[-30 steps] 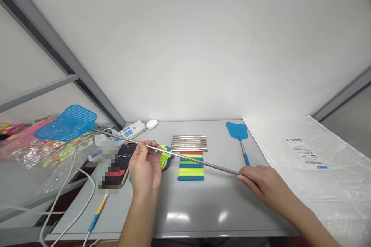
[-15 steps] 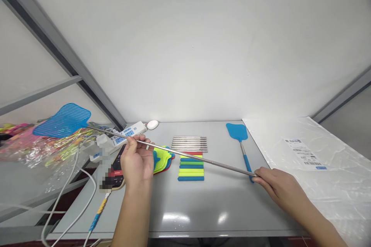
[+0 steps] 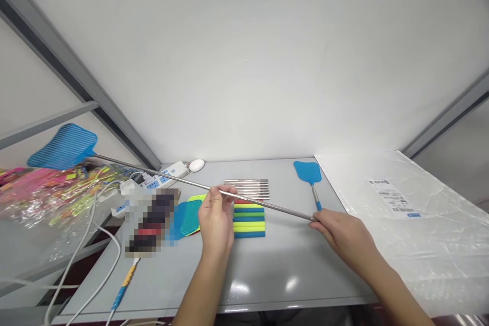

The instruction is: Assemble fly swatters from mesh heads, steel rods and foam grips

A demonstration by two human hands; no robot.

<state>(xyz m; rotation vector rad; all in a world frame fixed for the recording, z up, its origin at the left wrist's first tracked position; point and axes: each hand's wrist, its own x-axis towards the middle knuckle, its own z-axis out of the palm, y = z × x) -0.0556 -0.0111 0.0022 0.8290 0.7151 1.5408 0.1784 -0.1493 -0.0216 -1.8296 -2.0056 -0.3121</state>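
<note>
A fly swatter with a blue slotted head [image 3: 65,146] and a long extended metal rod [image 3: 153,171] slants across the view, head at the left. My left hand [image 3: 217,214] pinches the rod near its middle. My right hand [image 3: 340,232] grips its right end, where no coloured sleeve shows. Beneath the rod lie several coloured handle sleeves [image 3: 249,226] in blue, yellow, green and red. Behind them is a row of several metal rods [image 3: 252,188]. Loose swatter heads [image 3: 188,218], blue and yellow, lie left of my left hand. Another blue swatter [image 3: 308,171] rests beyond my right hand.
White plastic wrap with a label [image 3: 435,244] covers the table's right side. At the left are a power strip [image 3: 173,173], white cables [image 3: 114,244], a pixelated dark object [image 3: 153,224] and plastic bags of coloured items [image 3: 46,198]. A wall stands behind the grey table [image 3: 282,275].
My left hand has slid right along the rod towards the middle. The swatter has shifted slightly left and up, and my right hand has moved left with its end.
</note>
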